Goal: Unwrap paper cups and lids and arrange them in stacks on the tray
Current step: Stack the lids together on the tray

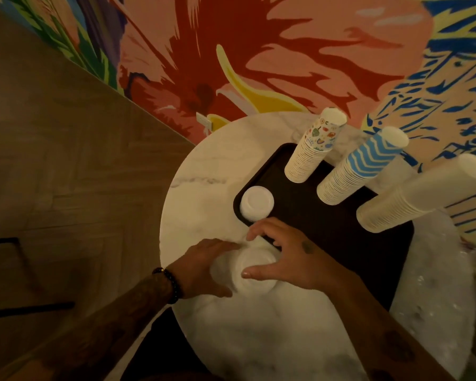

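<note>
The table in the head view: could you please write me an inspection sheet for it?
Surface: round marble table bearing a dark tray.
Job's things: on the tray, upturned patterned cups, blue-wave cups, plain cups and tray lids; table lids off the tray.
Clutter: clear wrap at the table's right.
Hands: left hand cups the table lids; right hand spread, thumb on them.
Cables: nothing seen.
Surroundings: mural, wood floor.
</note>
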`<action>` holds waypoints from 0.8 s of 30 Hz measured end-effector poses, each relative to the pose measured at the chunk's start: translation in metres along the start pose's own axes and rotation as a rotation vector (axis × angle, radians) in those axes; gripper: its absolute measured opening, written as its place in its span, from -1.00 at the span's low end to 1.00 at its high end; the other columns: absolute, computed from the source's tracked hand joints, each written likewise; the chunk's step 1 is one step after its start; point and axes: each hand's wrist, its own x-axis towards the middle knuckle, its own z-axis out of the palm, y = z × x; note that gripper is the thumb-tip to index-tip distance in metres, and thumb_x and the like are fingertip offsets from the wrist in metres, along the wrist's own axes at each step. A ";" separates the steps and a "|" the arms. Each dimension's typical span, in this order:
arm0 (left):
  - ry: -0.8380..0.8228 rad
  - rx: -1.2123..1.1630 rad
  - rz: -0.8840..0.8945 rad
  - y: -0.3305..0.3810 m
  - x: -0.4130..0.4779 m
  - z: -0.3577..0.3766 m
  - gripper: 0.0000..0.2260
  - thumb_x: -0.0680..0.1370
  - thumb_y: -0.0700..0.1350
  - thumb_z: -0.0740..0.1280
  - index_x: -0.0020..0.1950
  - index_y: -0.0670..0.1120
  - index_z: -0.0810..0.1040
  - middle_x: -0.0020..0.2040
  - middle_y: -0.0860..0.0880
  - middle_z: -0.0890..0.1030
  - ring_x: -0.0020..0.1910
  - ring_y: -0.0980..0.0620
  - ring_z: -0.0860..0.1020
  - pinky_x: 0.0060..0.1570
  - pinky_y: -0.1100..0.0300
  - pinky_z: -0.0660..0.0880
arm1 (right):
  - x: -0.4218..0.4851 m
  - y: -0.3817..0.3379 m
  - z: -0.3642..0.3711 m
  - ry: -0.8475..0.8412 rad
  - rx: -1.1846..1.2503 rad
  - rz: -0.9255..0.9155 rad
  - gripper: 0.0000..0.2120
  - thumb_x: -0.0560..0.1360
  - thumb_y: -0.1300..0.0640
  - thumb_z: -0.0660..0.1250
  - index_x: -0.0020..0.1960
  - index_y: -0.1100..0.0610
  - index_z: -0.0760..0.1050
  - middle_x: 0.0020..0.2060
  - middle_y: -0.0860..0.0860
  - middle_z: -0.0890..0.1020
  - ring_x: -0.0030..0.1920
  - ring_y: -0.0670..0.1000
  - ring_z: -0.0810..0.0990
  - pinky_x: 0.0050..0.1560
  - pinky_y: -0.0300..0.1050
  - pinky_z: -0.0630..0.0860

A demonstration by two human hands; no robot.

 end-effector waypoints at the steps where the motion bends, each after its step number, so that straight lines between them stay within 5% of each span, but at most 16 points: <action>1: 0.025 0.007 0.009 0.004 -0.001 0.004 -0.05 0.15 0.42 0.41 0.49 0.25 0.20 0.45 0.12 0.36 0.42 0.07 0.30 0.44 0.06 0.26 | -0.004 0.002 0.004 -0.012 -0.037 -0.021 -0.45 0.29 -0.25 0.57 0.19 -0.20 0.44 0.23 -0.37 0.40 0.27 -0.28 0.42 0.23 -0.27 0.45; 6: 0.134 0.076 0.045 0.025 0.010 0.026 0.02 0.14 0.40 0.52 0.50 0.17 0.19 0.40 0.13 0.39 0.40 0.08 0.33 0.42 0.09 0.19 | -0.018 0.012 0.019 -0.005 -0.164 -0.075 -0.32 0.28 -0.10 0.62 0.31 -0.18 0.37 0.33 -0.36 0.23 0.28 -0.35 0.27 0.16 -0.51 0.24; 14: 0.176 0.107 0.032 0.016 0.017 0.047 -0.02 0.23 0.41 0.45 0.55 0.09 0.20 0.48 0.09 0.35 0.53 0.01 0.16 0.49 0.07 -0.24 | -0.024 0.009 0.029 0.054 -0.165 -0.097 -0.29 0.38 -0.03 0.57 0.44 -0.07 0.33 0.36 -0.16 0.35 0.31 -0.23 0.31 0.32 -0.29 0.33; 18: 0.245 0.107 0.069 0.006 0.021 0.052 -0.08 0.19 0.46 0.31 0.48 0.10 0.28 0.38 0.07 0.48 0.47 -0.03 0.29 0.47 -0.02 -0.17 | -0.020 0.006 0.028 0.034 -0.171 -0.111 -0.33 0.39 -0.02 0.55 0.42 -0.05 0.34 0.33 -0.12 0.39 0.31 -0.11 0.38 0.31 -0.19 0.37; 21: 0.294 0.115 0.063 -0.002 0.023 0.044 -0.11 0.17 0.44 0.29 0.44 0.11 0.31 0.32 0.03 0.54 0.44 -0.08 0.37 0.46 -0.07 -0.09 | -0.007 0.011 0.040 0.173 -0.236 -0.141 -0.19 0.28 -0.06 0.62 0.37 -0.23 0.23 0.28 -0.22 0.34 0.25 -0.17 0.40 0.21 -0.17 0.45; 24: 0.278 0.150 0.014 -0.005 0.022 0.025 -0.03 0.14 0.46 0.22 0.49 0.04 0.35 0.38 0.03 0.49 0.48 -0.07 0.31 0.48 -0.06 -0.10 | 0.008 0.008 0.043 0.140 -0.253 -0.144 -0.22 0.32 -0.09 0.57 0.39 -0.20 0.22 0.32 -0.24 0.31 0.27 -0.23 0.29 0.23 -0.26 0.33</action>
